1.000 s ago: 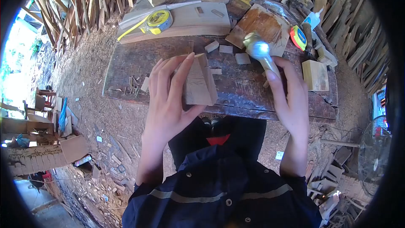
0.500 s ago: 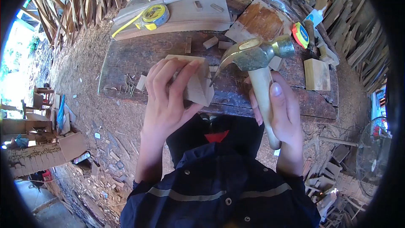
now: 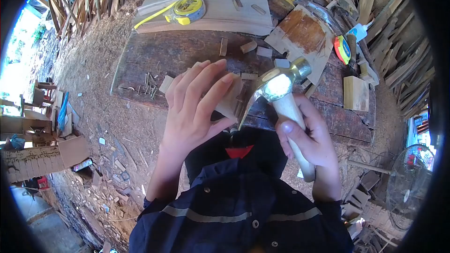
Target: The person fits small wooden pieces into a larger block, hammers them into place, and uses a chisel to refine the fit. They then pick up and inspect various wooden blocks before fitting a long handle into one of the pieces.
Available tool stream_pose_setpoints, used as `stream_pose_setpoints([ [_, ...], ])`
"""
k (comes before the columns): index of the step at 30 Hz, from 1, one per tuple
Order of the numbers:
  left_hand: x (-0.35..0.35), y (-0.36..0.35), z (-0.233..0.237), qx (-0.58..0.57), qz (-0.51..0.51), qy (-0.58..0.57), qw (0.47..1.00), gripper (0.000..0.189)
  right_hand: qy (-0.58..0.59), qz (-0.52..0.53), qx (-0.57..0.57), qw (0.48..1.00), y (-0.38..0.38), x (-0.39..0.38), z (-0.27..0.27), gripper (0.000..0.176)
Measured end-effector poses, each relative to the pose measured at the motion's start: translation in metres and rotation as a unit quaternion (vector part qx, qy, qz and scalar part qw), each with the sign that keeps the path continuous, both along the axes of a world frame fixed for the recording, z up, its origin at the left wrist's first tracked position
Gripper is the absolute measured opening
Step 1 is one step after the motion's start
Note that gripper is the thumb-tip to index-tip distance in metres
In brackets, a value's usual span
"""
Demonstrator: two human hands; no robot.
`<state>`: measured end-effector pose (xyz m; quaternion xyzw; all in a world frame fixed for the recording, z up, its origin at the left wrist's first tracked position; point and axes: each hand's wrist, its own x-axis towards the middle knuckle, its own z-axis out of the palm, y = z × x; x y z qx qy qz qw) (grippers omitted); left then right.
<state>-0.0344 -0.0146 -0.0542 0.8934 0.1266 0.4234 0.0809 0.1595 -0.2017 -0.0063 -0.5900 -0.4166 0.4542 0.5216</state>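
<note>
My left hand [image 3: 194, 105] is curled over a pale wooden block [image 3: 231, 98] at the bench's near edge, fingers on top and thumb at the near side. Most of the block is hidden under that hand. My right hand [image 3: 307, 131] grips a claw hammer [image 3: 279, 88] by its light wooden handle. The hammer's claw points down and left, close to the block's right side; whether it touches cannot be told. Several loose nails [image 3: 150, 84] lie left of my left hand, beside a small wood offcut [image 3: 166, 84].
On the worn workbench [image 3: 159, 54] sit a yellow tape measure [image 3: 189, 9] on a curved board [image 3: 225, 16], a red-green tape measure [image 3: 342, 49], a thick wood block [image 3: 356, 93] and a glue bottle [image 3: 358, 31]. A fan [image 3: 411, 182] stands at right.
The block has tipped and turned under my left hand, so less of it shows. The hammer has tilted, its claw lower and its head shifted left. The camera view has shifted slightly.
</note>
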Motion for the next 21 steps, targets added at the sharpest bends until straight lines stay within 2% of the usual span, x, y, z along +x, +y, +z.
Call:
stream_pose_setpoints([
  [6,-0.001,-0.003,-0.007,0.069,0.01,0.022,0.997,0.07,0.01,-0.004,-0.006,1.0,-0.006,0.002,0.014,0.032],
  [12,-0.001,0.0,-0.003,0.086,-0.005,0.051,0.995,0.074,0.053,-0.046,-0.088,0.994,-0.007,-0.002,0.029,0.035],
  [15,0.0,-0.001,0.004,0.081,-0.006,0.066,0.994,0.06,0.081,-0.061,-0.096,0.99,-0.006,-0.006,0.033,0.038],
  [18,0.0,0.002,0.0,0.101,-0.016,0.065,0.993,0.075,0.09,-0.078,-0.107,0.987,-0.003,-0.007,0.038,0.039],
  [21,-0.001,0.003,0.001,0.1,-0.024,0.068,0.992,0.075,0.069,-0.056,-0.125,0.988,-0.003,-0.007,0.045,0.039],
])
